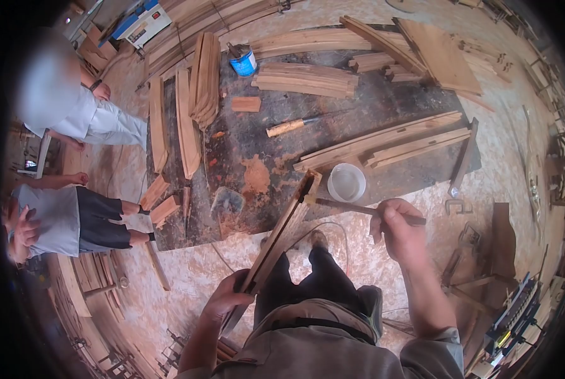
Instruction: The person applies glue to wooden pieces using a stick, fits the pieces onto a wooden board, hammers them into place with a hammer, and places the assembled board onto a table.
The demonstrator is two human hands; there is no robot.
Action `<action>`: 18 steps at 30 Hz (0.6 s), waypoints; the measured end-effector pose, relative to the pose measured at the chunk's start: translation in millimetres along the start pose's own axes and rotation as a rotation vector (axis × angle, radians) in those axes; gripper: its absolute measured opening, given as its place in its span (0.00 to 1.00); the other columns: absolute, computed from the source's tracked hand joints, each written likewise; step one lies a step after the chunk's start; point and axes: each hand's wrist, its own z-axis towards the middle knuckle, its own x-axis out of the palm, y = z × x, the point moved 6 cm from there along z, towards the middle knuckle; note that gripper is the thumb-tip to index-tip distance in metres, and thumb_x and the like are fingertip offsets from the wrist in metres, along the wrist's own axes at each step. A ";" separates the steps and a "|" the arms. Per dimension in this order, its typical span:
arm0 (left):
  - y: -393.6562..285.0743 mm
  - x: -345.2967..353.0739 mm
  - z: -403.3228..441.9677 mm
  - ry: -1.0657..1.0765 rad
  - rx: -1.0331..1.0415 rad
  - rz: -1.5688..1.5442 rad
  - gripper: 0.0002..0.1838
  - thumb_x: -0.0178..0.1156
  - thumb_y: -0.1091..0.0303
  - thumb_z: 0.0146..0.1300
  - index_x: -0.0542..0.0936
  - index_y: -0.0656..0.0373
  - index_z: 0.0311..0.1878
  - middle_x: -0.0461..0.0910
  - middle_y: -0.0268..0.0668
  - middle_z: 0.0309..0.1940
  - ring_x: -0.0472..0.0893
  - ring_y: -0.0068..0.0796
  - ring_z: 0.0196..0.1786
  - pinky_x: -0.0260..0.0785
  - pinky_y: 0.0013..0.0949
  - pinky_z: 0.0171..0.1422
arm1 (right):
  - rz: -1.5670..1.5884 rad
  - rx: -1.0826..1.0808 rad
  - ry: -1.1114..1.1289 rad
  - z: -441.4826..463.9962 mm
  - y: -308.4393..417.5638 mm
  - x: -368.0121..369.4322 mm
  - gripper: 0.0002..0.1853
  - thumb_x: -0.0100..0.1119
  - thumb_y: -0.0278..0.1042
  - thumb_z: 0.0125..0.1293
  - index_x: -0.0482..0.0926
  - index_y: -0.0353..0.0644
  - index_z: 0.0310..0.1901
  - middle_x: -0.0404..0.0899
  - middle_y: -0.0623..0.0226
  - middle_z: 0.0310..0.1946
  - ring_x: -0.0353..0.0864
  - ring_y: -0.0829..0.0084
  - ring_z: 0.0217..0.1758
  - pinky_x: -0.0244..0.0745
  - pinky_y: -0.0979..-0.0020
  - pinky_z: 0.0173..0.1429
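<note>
My left hand [230, 294] is wrapped round the lower part of a long grooved wooden piece [281, 237], which slants up and away over the near table edge. In my right hand [401, 228] is a thin brush [345, 204] with a dark flat handle. Its pale yellowish tip touches the wooden piece near the far end, beside a dark slot. Just beyond the brush stands a white plastic tub [347, 183] on the dark worktable [251, 136]. Whether the brush tip is wet cannot be made out.
Curved wooden lengths [383, 140] lie behind the tub. A chisel-like tool [285, 127] with a wooden handle, a small wood block [246, 104] and a blue can [243, 62] are further back. Two people [55, 215] stand at the left. A clamp [459, 206] lies at the right.
</note>
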 end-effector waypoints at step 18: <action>5.7 -2.5 -11.6 0.014 0.041 -0.043 0.42 0.69 0.70 0.41 0.66 0.71 0.64 0.79 0.42 0.50 0.79 0.34 0.52 0.70 0.36 0.61 | 0.085 -0.040 -0.035 21.9 4.4 -5.2 0.16 0.59 0.42 0.71 0.75 0.34 0.39 0.80 0.59 0.27 0.78 0.73 0.22 0.72 0.74 0.24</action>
